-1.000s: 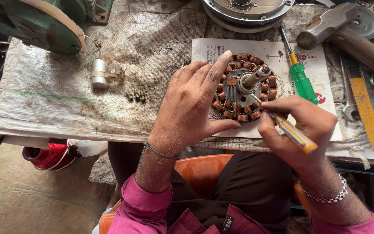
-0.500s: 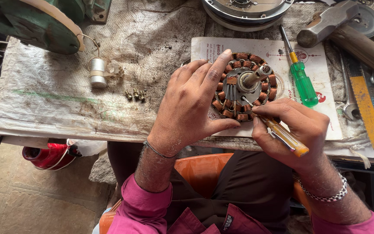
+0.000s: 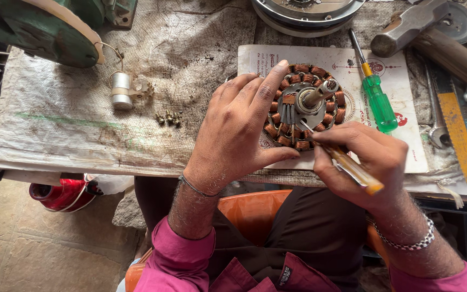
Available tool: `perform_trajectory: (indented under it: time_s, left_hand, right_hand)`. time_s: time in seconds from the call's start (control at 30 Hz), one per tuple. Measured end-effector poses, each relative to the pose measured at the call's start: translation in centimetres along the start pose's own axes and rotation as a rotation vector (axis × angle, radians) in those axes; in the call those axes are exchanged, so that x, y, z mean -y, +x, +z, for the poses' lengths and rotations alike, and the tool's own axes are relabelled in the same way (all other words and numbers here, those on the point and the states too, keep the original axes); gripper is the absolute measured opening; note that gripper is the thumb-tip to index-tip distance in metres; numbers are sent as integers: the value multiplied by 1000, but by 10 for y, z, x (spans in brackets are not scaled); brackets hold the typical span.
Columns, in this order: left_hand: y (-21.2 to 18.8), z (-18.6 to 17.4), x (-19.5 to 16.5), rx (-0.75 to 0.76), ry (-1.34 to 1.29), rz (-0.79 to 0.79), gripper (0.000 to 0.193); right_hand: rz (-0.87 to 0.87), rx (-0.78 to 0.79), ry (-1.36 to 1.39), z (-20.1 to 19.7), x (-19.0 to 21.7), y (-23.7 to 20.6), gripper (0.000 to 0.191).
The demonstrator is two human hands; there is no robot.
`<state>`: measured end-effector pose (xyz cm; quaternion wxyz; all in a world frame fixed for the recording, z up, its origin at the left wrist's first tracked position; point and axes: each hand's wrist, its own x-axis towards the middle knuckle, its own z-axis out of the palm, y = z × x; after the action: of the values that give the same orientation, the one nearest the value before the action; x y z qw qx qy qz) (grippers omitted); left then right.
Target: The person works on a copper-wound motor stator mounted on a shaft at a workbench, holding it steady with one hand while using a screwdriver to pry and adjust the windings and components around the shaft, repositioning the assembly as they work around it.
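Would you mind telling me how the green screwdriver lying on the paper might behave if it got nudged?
The green screwdriver has a rounded handle and lies flat on the printed sheet, so it would probably roll sideways. It looks rigid and fairly light. Its glossy plastic handle may be a little slippery.

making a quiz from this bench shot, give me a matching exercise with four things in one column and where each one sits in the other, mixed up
Things:
1. wound stator
2. green-handled screwdriver
3. hammer
4. small silver capacitor

Places:
A. top right corner of the bench, head to the left
B. on the cloth, left of the left hand
C. on the printed paper, lying free right of the stator
D. under the left hand's fingers, with the amber-handled tool in the right hand touching it

Pairs: 1-D, 2-C, 3-A, 4-B
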<state>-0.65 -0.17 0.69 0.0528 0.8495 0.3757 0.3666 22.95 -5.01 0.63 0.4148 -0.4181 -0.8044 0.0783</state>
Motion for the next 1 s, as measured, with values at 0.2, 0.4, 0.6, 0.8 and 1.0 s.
perform_trajectory:
  time_s: [0.2,0.4,0.6,0.8,1.0]
  left_hand:
    - [0,0,0,2,2,1,125]
    - [0,0,-1,0,-9,-4,125]
    - [0,-1,0,0,-11,15,126]
    - [-1,-2,0,-9,-5,14,127]
    - [-1,-3,1,-28,32,3,130]
  right_hand:
    - [69,-23,-10,-1,-5,-7,19]
    - [128,-130,-97,1,-2,-6,11]
    - [179,-140,-101,1,7,3,14]
    - [151,-140,-168,2,8,4,17]
    - [172,-146,-169,3,3,0,17]
